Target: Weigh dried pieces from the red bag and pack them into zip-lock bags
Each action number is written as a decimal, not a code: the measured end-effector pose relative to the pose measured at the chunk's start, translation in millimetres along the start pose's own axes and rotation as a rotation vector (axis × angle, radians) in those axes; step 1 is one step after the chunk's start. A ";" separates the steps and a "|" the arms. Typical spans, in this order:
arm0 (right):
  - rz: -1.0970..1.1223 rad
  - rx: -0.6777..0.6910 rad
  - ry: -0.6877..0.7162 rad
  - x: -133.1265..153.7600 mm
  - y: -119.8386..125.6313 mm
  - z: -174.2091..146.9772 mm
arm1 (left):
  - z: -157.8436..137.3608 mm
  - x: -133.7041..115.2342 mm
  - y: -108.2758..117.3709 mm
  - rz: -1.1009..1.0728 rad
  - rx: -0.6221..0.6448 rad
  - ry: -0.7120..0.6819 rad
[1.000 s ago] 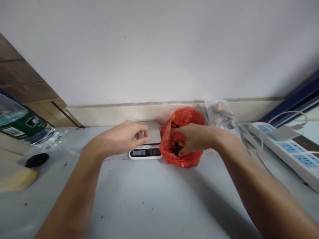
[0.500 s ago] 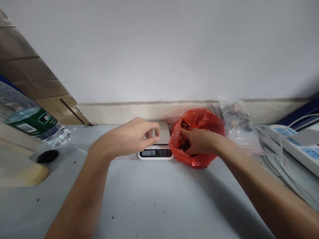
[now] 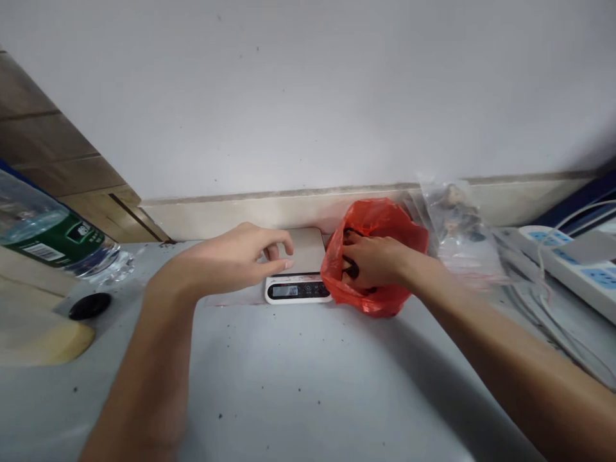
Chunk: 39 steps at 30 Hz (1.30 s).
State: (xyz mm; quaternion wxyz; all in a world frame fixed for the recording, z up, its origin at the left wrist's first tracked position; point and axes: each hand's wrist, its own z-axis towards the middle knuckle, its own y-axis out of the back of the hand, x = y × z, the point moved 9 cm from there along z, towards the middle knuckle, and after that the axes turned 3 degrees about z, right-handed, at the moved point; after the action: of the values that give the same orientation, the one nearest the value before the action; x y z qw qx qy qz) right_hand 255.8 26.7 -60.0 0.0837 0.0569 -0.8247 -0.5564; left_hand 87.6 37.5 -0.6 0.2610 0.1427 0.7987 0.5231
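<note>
A white digital kitchen scale [image 3: 303, 256] stands against the wall with its display reading 0.0. Over its left side hovers my left hand [image 3: 231, 256], holding nothing, with the fingers loosely curled and the thumb apart from them. Right of the scale, touching its edge, sits an open red plastic bag [image 3: 385, 218]. My right hand [image 3: 378, 260] reaches inside the bag, its fingers bent around a dark brown dried piece [image 3: 351, 268]. The fingertips are partly hidden by the bag's side. More dark pieces show in the bag.
Behind the red bag, a clear zip bag [image 3: 462, 237] with brownish pieces leans on the wall. A white power strip [image 3: 577, 263] with cables lies far right. At left are a large water bottle [image 3: 62, 237], a black round lid [image 3: 90, 306] and a blurred yellowish-based container [image 3: 62, 343].
My left hand has shifted left, showing more of the scale's plate. Inside the red bag my right hand has drawn back slightly, and a dark piece now shows at its fingers.
</note>
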 end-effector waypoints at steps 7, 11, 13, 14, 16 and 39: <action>0.035 0.084 -0.008 -9.5 -0.2 1.8 | -7.4 10.6 9.2 0.002 -0.044 0.041; 0.161 0.157 -0.030 -16.8 -3.7 2.0 | -10.5 14.1 9.4 0.001 -0.027 0.070; 0.211 0.191 -0.037 -18.3 -7.2 2.8 | -10.5 12.5 8.7 0.003 -0.020 0.058; 0.229 0.193 -0.030 -18.2 -7.6 2.9 | -10.4 12.1 8.6 0.007 -0.020 0.054; 0.240 0.160 -0.013 -19.0 -4.3 1.3 | -10.1 12.4 8.7 0.012 -0.020 0.058; 0.192 -0.107 0.195 73.5 41.5 33.3 | -13.7 37.2 -9.9 -0.024 0.155 0.171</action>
State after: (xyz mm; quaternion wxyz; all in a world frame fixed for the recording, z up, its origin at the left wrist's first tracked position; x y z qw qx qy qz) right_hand 177.2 58.8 -28.2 0.2192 0.0269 -0.7834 -0.5810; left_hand 49.7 41.6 -15.2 0.1863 0.1078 0.8578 0.4667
